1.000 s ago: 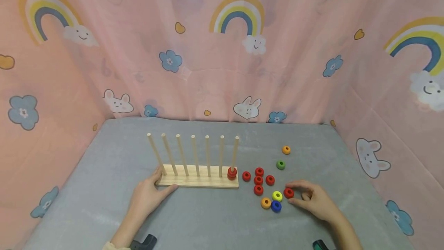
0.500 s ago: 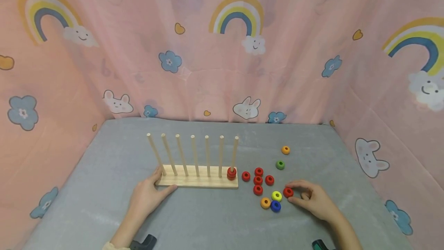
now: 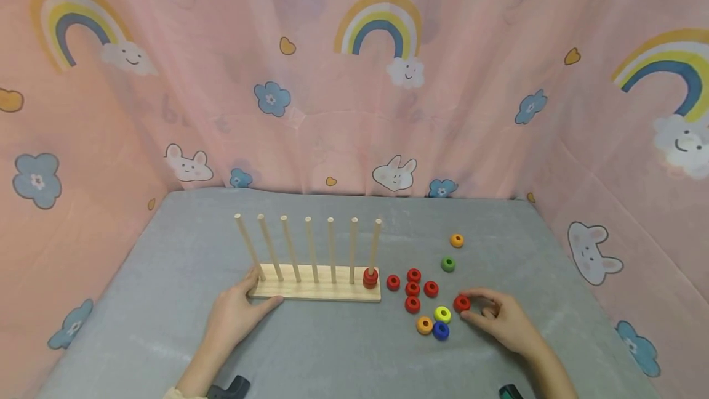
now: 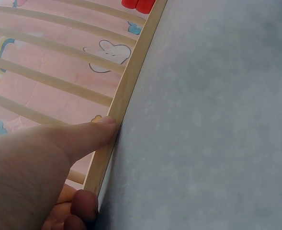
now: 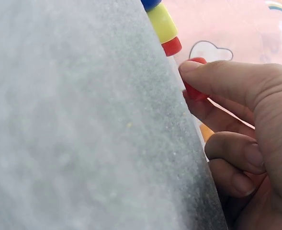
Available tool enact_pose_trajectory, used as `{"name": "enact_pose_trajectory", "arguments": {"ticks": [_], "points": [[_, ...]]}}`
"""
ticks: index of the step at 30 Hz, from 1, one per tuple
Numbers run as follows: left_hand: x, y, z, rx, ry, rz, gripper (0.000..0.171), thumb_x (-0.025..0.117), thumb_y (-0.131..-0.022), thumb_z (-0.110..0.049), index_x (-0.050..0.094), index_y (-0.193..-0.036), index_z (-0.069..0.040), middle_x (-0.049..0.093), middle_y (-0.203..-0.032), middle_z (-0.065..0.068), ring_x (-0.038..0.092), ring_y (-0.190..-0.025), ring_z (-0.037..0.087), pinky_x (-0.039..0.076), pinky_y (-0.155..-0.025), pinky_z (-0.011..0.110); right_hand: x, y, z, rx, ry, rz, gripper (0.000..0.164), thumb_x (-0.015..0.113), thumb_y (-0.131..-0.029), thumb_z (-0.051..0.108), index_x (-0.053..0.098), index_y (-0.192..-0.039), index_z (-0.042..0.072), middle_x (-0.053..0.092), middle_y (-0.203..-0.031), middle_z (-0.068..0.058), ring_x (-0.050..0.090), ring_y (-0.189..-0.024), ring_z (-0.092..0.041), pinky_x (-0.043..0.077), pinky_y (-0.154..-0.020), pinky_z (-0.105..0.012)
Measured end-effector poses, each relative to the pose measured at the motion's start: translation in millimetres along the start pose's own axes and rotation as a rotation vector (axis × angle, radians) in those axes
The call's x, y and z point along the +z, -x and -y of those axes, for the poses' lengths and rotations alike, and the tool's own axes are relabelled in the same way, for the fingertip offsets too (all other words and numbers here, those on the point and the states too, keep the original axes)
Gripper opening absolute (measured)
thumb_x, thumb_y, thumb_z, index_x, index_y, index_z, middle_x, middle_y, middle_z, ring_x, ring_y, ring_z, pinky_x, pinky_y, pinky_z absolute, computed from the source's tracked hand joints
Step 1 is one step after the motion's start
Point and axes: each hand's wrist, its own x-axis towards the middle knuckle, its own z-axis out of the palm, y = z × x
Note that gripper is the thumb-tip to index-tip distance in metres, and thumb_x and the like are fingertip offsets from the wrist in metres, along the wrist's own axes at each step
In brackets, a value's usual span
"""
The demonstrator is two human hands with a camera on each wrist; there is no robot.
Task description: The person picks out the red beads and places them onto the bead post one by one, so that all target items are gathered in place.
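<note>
A wooden rack (image 3: 316, 290) with a row of several upright pegs stands on the table, two red beads (image 3: 370, 278) stacked on its rightmost peg. My left hand (image 3: 235, 314) grips the rack's left end, thumb along the front edge; the left wrist view shows the thumb pressed on the base (image 4: 126, 88). To the right of the loose beads, my right hand (image 3: 501, 320) pinches a red bead (image 3: 462, 303) between thumb and index finger. In the right wrist view that red bead (image 5: 197, 88) shows between the fingertips, the other fingers curled below.
Between rack and right hand lie several loose red beads (image 3: 412, 289). Nearer me are a yellow bead (image 3: 442, 314), an orange bead (image 3: 424, 325) and a blue bead (image 3: 440, 330). Farther back sit a green bead (image 3: 448, 264) and another orange bead (image 3: 456, 241). A patterned pink curtain (image 3: 343, 134) surrounds the grey table.
The red bead in my right fingers has shifted very slightly away from me. The left hand and the rack have stayed in place.
</note>
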Motion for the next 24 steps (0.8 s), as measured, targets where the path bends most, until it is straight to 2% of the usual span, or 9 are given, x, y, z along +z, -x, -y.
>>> {"name": "enact_pose_trajectory", "arguments": {"ticks": [3,5,7,10,12,24], "points": [[0.0,0.3,-0.4,-0.001,-0.001,0.002,0.094,0.086,-0.087,-0.051,0.049,-0.153,0.005,0.049,-0.156,0.024,0.056,-0.134,0.048,0.055,-0.098,0.061,0.9,-0.1,-0.5,0.005,0.006,-0.039,0.044,0.086,-0.090,0.018,0.073,-0.129,0.002,0.036,-0.054,0.009,0.028,-0.046,-0.002,0.029,-0.043,-0.020],[-0.1,0.3,-0.4,-0.002,0.000,0.005,0.095,0.085,-0.087,-0.051,0.048,-0.154,0.005,0.049,-0.156,0.024,0.056,-0.134,0.048,0.055,-0.099,0.062,1.7,-0.6,-1.5,0.006,-0.001,-0.065,0.045,0.087,-0.090,0.017,0.073,-0.130,0.003,0.048,-0.061,0.007,0.029,-0.046,-0.002,0.030,-0.042,-0.020],[-0.1,0.2,-0.3,-0.002,0.001,0.006,0.095,0.085,-0.087,-0.052,0.048,-0.154,0.006,0.049,-0.156,0.024,0.056,-0.134,0.049,0.054,-0.099,0.062,2.1,-1.2,-2.5,0.007,-0.006,-0.080,0.045,0.087,-0.089,0.016,0.072,-0.130,0.003,0.049,-0.062,0.007,0.029,-0.047,-0.002,0.031,-0.042,-0.021],[0.0,-0.2,0.1,0.000,0.000,0.004,0.095,0.085,-0.087,-0.052,0.049,-0.153,0.006,0.049,-0.156,0.024,0.057,-0.134,0.049,0.055,-0.098,0.062,2.4,-2.1,-2.4,0.014,-0.005,-0.095,0.043,0.088,-0.088,0.017,0.074,-0.127,0.003,0.049,-0.062,0.007,0.029,-0.047,-0.002,0.030,-0.042,-0.021],[0.0,0.0,0.4,0.002,-0.001,-0.001,0.095,0.085,-0.087,-0.053,0.050,-0.152,0.006,0.049,-0.156,0.024,0.058,-0.132,0.049,0.056,-0.096,0.062,2.5,-2.2,-1.4,0.029,-0.005,-0.099,0.043,0.088,-0.088,0.019,0.075,-0.125,0.003,0.037,-0.057,0.009,0.028,-0.047,-0.003,0.029,-0.043,-0.021],[2.5,-1.0,2.5,0.003,0.008,-0.005,0.092,0.086,-0.086,-0.052,0.053,-0.150,0.006,0.050,-0.156,0.023,0.057,-0.134,0.048,0.055,-0.099,0.062,0.0,-2.6,11.2,0.064,-0.002,-0.115,0.048,0.086,-0.091,0.031,0.074,-0.130,0.005,0.038,-0.052,0.007,0.029,-0.044,-0.004,0.031,-0.040,-0.023]]}}
